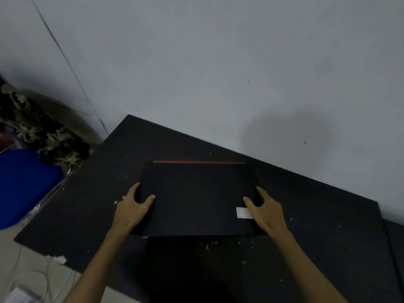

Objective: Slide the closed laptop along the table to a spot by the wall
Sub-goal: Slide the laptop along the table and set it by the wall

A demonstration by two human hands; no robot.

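Observation:
A closed black laptop [199, 197] lies flat on the black table [317, 226], a thin red stripe along its far edge and a white sticker near its right side. My left hand [131, 206] grips the laptop's left edge, thumb on the lid. My right hand [265, 209] grips its right edge the same way, partly covering the sticker. The grey wall [218, 73] rises just behind the table; a strip of bare tabletop lies between the laptop's far edge and the wall.
White specks dot the tabletop. Left of the table stand a blue bin [24, 184] and a dark patterned cloth [41, 132]. White cables [39, 278] lie on the floor at lower left. The table's left corner [129, 115] touches the wall.

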